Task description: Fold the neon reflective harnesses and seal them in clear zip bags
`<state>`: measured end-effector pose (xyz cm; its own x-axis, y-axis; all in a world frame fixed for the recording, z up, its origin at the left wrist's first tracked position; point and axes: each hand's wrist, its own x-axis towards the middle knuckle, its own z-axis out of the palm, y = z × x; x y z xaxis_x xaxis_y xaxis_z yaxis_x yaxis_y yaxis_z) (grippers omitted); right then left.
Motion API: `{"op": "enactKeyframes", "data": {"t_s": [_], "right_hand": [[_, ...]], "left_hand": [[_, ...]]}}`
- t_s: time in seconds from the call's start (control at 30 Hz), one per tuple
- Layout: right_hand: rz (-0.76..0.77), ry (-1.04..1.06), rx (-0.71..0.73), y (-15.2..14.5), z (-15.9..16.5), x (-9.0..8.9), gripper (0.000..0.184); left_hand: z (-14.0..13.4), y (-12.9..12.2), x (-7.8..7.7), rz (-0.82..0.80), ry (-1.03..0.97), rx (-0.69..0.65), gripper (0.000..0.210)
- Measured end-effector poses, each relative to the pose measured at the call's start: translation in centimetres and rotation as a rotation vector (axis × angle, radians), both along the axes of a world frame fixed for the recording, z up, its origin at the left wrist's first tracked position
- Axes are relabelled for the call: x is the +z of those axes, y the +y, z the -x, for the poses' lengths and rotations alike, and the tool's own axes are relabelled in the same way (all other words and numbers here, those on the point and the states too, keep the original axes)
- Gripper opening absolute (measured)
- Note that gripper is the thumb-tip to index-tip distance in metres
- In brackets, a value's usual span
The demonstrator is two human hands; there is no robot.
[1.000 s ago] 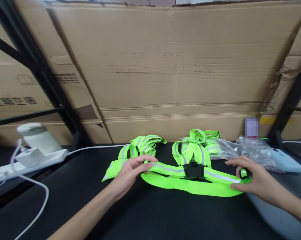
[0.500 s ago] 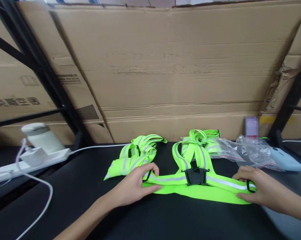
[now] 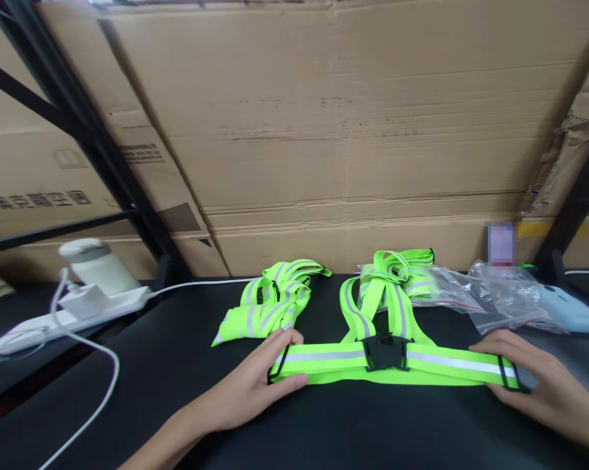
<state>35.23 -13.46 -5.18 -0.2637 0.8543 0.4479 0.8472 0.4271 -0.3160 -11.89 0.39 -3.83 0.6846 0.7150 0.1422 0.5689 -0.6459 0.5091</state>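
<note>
At the left, a white plastic power strip is seen on the black table. Farther right, the left end of a lime-green fabric belt with a silver stripe is gripped between the thumb and fingers of the left hand, and a black wire-like slider is exposed beside the fingertips. Behind this hand, a crumpled lime-green reflective bundle is laid. At the middle of the belt, a black plastic buckle is placed, with striped lime-green straps spread behind it. Compared with one second ago, the lower layer is now mostly covered by the front band, so a flatter and straighter belt appears to be obtained. The right end, no longer curled, is held flat by the closed fingers and thumb of the right hand; behind it, clear plastic bags are seen.
</note>
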Motion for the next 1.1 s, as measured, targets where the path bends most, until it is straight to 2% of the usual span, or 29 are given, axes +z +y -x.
{"op": "enactKeyframes", "data": {"t_s": [0.13, 0.33, 0.6, 0.73, 0.87, 1.0, 1.1], "right_hand": [[0.004, 0.118, -0.04, -0.2, -0.5, -0.9, 0.039], [0.156, 0.227, -0.125, -0.5, -1.6, -1.2, 0.038], [0.258, 0.443, -0.265, -1.5, -2.3, -1.5, 0.05], [0.268, 0.552, -0.259, -1.6, -2.2, -1.4, 0.05], [0.299, 0.769, -0.197, -1.9, -1.0, -1.3, 0.049], [0.306, 0.93, -0.144, -2.4, 0.7, -0.7, 0.046], [0.268, 0.932, -0.148, -2.2, 1.3, 0.5, 0.05]], "left_hand": [[0.6, -0.2, -0.1, -0.011, -0.003, 0.004, 0.032], [1.3, -0.1, 0.0, 0.022, -0.057, 0.04, 0.033], [2.1, 1.3, 0.5, 0.352, -0.217, 0.129, 0.042], [2.8, 1.5, 0.0, 0.46, -0.306, 0.153, 0.05], [3.1, 0.9, -0.2, 0.549, -0.355, 0.143, 0.059], [2.3, 0.3, 1.1, 0.518, -0.414, 0.126, 0.06], [0.8, 0.2, 3.3, 0.413, -0.431, 0.122, 0.052]]}}
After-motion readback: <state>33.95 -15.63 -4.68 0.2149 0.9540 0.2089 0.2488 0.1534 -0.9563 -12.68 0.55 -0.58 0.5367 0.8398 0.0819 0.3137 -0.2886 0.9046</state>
